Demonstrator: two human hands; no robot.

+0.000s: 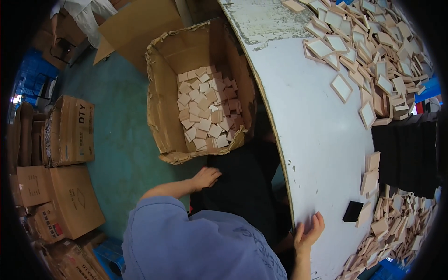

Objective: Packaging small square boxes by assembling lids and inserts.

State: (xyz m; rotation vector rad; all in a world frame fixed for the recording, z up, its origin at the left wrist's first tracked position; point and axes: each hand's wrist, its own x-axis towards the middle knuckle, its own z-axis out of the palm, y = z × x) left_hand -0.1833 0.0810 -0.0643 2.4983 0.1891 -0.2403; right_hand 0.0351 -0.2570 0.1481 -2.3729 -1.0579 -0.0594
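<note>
My left hand (206, 178) lies on my dark-clothed lap, its fingers stretched flat and holding nothing. At the edge of the white table (317, 154), my right hand (309, 231) is open, with the thumb apart from the fingers and nothing in it. To its right on the tabletop sits a small black block (353, 211), beside a few light wooden pieces (369, 182). Beyond my lap stands an open cardboard box (156, 105) with many small square pale pieces (204, 100) loose inside.
Shallow wooden frames (342, 87) are heaped at the table's far right, and another heap of wooden pieces (396, 224) lies near right. A black stack (406, 158) stands between them. Cardboard cartons (77, 200) are piled on the left. Another person (88, 16) is at the far left.
</note>
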